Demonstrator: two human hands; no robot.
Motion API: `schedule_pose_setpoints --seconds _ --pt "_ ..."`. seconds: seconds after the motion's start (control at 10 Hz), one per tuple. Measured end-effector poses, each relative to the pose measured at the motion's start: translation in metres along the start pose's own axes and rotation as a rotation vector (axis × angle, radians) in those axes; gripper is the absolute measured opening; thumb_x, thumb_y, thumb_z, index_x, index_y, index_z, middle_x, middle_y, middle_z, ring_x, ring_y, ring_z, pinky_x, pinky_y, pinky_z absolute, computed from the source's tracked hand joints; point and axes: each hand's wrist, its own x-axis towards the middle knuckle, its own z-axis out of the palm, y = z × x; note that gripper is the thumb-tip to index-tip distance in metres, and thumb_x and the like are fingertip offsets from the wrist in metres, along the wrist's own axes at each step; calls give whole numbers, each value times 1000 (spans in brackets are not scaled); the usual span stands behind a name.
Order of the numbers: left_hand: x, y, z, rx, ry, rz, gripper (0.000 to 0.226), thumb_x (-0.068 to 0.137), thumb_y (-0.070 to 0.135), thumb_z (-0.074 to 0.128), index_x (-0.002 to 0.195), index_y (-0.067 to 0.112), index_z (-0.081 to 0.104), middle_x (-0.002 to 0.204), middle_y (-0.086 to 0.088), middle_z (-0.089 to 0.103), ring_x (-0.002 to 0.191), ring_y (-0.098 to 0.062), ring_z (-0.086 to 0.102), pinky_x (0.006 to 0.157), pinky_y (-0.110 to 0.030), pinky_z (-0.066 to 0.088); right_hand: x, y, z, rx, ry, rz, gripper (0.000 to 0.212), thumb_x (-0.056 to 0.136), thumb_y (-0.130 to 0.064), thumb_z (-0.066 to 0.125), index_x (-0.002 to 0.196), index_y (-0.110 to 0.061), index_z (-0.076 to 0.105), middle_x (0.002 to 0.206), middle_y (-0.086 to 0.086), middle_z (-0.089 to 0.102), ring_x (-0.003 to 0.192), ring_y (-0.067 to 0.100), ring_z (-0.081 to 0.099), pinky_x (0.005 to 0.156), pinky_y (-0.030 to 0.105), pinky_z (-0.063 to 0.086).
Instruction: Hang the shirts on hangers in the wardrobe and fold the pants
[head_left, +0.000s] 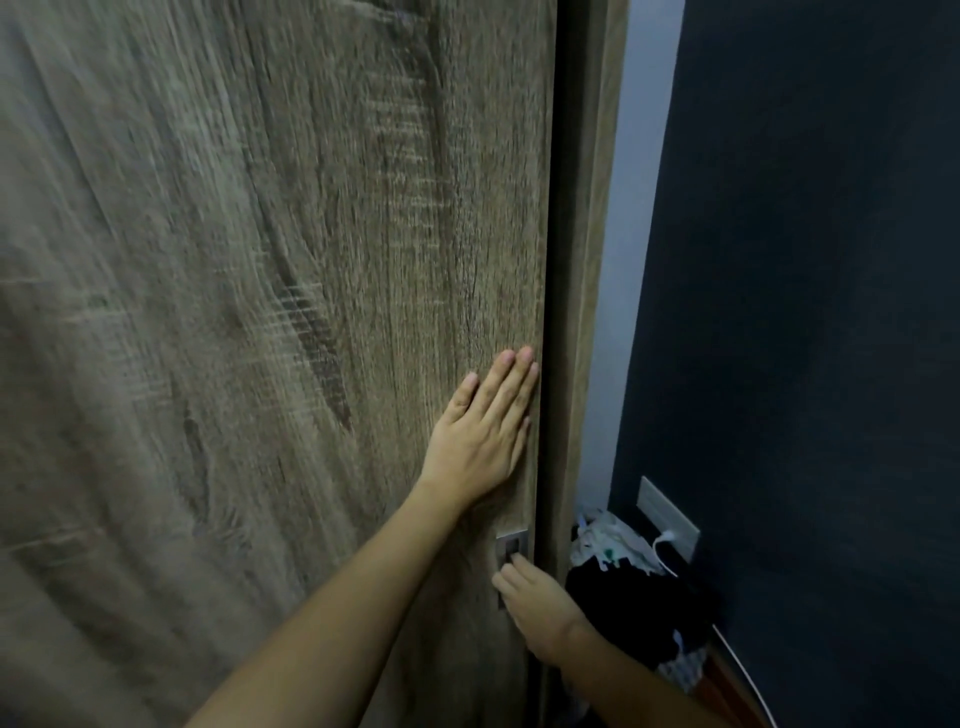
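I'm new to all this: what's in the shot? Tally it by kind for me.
Hands: 2 (left hand, right hand)
Wardrobe door: 1
Metal handle: 1
Socket plate: 1
White cable: 1
Clothes pile: 1
Total: 7

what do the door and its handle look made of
Door: matte wood-grain board, probably laminate or veneer, going by its flat grain streaks and knots.
Handle: likely brushed metal, a small grey recessed plate with a dull sheen.

Matt wood-grain wardrobe door, metal handle.
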Motion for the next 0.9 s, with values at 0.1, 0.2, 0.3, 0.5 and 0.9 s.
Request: schedule_pose_setpoints --seconds 0.1,0.2,0.3,0.5,0.9 --pt "5 11 5 4 0 13 62 94 32 36 148 8 17 157 -6 1 146 -18 -2 115 -37 3 -9 8 6 -23 -43 -17 45 98 -20 31 137 3 36 138 18 36 126 33 32 116 43 16" --pt "7 17 5 -12 -11 6 63 92 32 40 147 8 20 156 -5 12 146 -18 -2 115 -37 4 -12 12 11 -23 -30 -20 45 98 -19 31 137 4 36 137 19 36 126 33 33 116 42 16" --pt "7 19 2 4 -36 -18 65 91 32 40 148 8 20 155 -1 15 146 -18 -2 115 -38 4 -12 11 17 -9 -9 -36 44 98 -18 31 136 4 37 136 18 38 125 32 34 116 41 17" --pt "12 20 -17 -72 -118 -70 64 88 29 42 146 8 25 152 -2 19 143 -19 16 114 -37 8 -19 14 11 8 -64 -42 43 97 -15 33 136 2 38 138 17 36 128 33 31 117 41 12" --pt "-79 -36 -131 -299 -640 -405 61 95 32 36 148 7 18 156 -10 18 144 -22 16 114 -40 26 -30 -2 -65 728 432 633 33 84 -33 44 96 -10 64 92 9 65 86 26 62 79 30 51"
